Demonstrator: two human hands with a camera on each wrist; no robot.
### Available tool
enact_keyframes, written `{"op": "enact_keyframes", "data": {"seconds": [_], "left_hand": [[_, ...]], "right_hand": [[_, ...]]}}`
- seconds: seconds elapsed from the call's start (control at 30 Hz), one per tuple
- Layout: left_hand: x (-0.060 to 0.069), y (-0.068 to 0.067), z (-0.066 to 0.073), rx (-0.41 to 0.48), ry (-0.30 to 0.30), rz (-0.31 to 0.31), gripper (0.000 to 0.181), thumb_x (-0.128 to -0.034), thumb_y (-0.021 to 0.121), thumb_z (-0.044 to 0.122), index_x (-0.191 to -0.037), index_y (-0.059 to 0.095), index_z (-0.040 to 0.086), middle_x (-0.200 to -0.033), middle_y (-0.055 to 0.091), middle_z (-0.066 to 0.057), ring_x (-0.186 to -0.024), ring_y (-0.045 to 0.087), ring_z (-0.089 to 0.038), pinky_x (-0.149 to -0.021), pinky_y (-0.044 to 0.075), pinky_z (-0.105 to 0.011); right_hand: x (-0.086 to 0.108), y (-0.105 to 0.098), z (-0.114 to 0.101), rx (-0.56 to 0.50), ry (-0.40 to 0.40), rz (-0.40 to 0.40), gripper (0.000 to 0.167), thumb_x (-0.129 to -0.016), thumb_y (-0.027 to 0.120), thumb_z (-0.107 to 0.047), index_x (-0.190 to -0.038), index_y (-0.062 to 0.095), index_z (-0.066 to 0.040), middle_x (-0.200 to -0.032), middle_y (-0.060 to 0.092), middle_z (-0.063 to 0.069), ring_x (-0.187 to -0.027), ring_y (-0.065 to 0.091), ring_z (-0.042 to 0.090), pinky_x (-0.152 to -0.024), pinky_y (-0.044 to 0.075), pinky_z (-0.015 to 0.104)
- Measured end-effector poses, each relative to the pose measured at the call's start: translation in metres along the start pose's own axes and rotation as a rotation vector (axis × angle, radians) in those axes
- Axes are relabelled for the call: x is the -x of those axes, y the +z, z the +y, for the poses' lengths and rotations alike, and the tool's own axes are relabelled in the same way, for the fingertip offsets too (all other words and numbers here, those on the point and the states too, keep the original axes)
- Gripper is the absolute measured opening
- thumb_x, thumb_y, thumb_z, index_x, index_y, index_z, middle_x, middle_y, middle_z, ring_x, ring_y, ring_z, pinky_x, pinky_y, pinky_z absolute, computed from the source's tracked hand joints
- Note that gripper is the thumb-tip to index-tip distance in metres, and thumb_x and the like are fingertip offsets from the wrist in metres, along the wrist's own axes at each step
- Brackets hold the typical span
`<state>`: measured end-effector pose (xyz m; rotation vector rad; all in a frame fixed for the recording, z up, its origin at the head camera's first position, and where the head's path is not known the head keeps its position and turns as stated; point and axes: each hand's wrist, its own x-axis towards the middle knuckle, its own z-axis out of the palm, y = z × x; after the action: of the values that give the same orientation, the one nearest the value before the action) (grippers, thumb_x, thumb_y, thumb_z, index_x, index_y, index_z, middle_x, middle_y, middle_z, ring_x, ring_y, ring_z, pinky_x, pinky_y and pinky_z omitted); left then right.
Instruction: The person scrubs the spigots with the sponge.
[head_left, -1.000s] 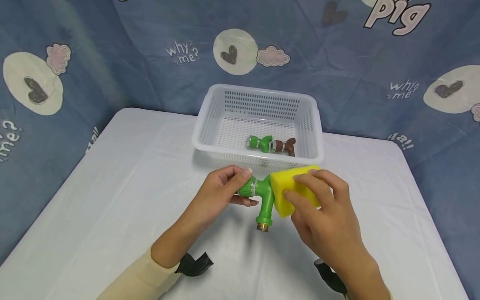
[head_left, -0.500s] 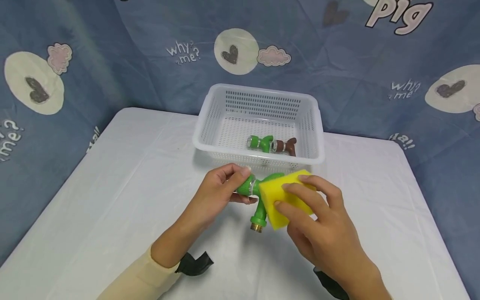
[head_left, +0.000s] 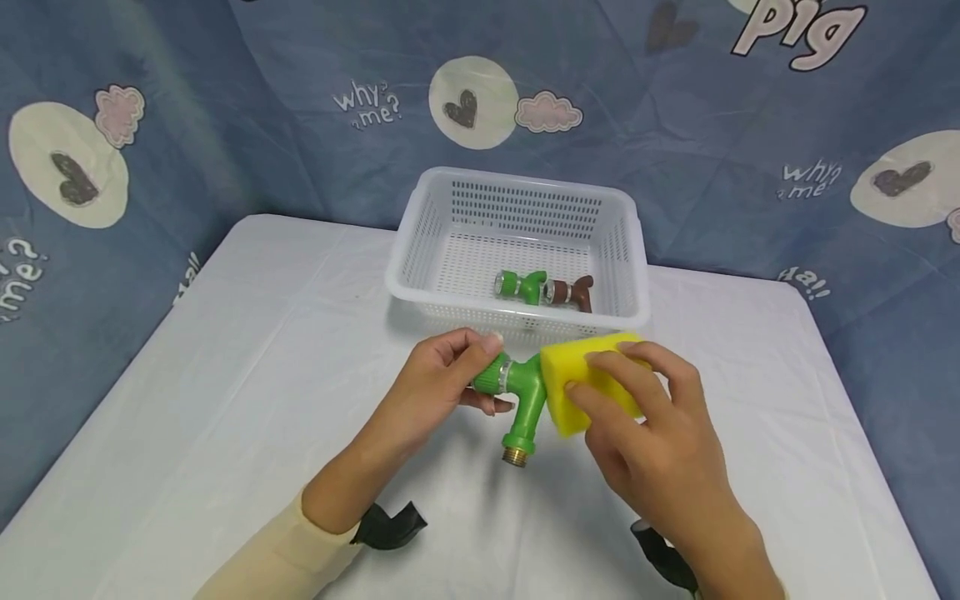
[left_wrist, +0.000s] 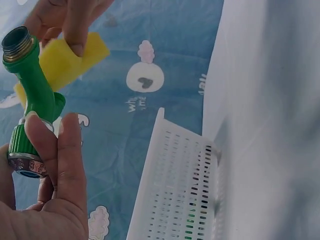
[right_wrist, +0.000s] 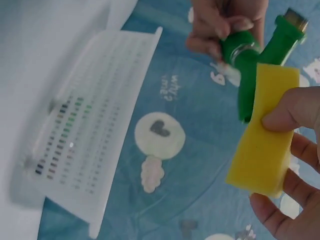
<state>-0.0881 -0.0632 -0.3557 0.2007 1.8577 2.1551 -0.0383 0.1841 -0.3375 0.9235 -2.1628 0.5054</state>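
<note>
A green tap [head_left: 527,392] with a brass threaded end is held above the table by my left hand [head_left: 438,379], whose thumb and fingers grip its ribbed collar. My right hand [head_left: 660,433] pinches a yellow sponge [head_left: 588,375] between thumb and fingers. The sponge lies against the right side of the tap and hides part of it in the head view. In the left wrist view the tap [left_wrist: 37,85] stands with its threaded end up. The right wrist view shows the thumb pressing into the broad side of the sponge [right_wrist: 265,145].
Behind the hands stands a white perforated basket [head_left: 408,287]. Inside it lie a smaller-looking green tap [head_left: 521,286] and a brown tap [head_left: 570,292]. A white cloth [head_left: 300,333] covers the table, and a blue printed curtain [head_left: 300,150] hangs behind it.
The sponge in my right hand went left and down across the tap, then back up to the right. The tap's threaded end swung slightly left. My left hand stays nearly still.
</note>
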Motion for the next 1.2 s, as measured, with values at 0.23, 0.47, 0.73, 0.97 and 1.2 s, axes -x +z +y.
{"op": "enact_keyframes", "data": {"seconds": [0.23,0.47,0.73,0.97,1.2], "left_hand": [[0.001,-0.001,0.001,-0.01,0.011,0.035,0.026,-0.1021,0.072,0.022,-0.106,0.065,-0.003,-0.105,0.064,-0.019,-0.075,0.076,-0.034,-0.074,0.065,-0.042],[0.005,0.0,-0.001,-0.113,0.052,0.079,0.031,-0.0965,0.079,0.026,-0.11,0.062,0.003,-0.096,0.076,-0.016,-0.078,0.075,-0.032,-0.076,0.063,-0.038],[0.011,0.004,-0.001,-0.242,0.134,0.171,0.033,-0.0919,0.084,0.032,-0.106,0.061,0.012,-0.081,0.073,-0.01,-0.076,0.072,-0.03,-0.054,0.04,-0.024],[0.011,0.004,-0.002,-0.257,0.203,0.222,0.032,-0.0903,0.086,0.03,-0.106,0.062,0.014,-0.083,0.071,-0.008,-0.072,0.07,-0.026,-0.055,0.047,-0.024],[0.009,0.005,-0.005,-0.203,0.183,0.172,0.03,-0.0933,0.083,0.026,-0.107,0.061,0.011,-0.083,0.073,-0.009,-0.074,0.071,-0.029,-0.061,0.052,-0.026]], "right_hand": [[0.0,-0.005,0.003,-0.041,0.1,0.035,0.03,-0.09,0.058,-0.015,-0.113,0.076,-0.009,-0.127,0.061,0.023,-0.115,0.047,0.052,-0.102,0.038,0.035],[0.0,0.001,-0.014,-0.057,0.146,-0.031,0.044,-0.105,0.051,-0.044,-0.122,0.075,-0.011,-0.12,0.06,0.024,-0.103,0.051,0.043,-0.081,0.045,0.045],[0.005,0.015,-0.023,-0.091,0.205,-0.165,0.038,-0.099,0.062,-0.034,-0.126,0.074,-0.011,-0.122,0.059,0.019,-0.102,0.05,0.037,-0.077,0.056,0.046],[0.003,0.01,-0.021,-0.213,0.211,-0.207,0.043,-0.081,0.076,-0.022,-0.124,0.073,-0.017,-0.119,0.059,0.004,-0.1,0.05,0.021,-0.075,0.051,0.033],[0.003,0.001,-0.004,-0.221,0.362,-0.154,0.045,-0.083,0.081,-0.02,-0.127,0.072,-0.013,-0.123,0.06,0.005,-0.113,0.051,0.022,-0.083,0.049,0.033]]}}
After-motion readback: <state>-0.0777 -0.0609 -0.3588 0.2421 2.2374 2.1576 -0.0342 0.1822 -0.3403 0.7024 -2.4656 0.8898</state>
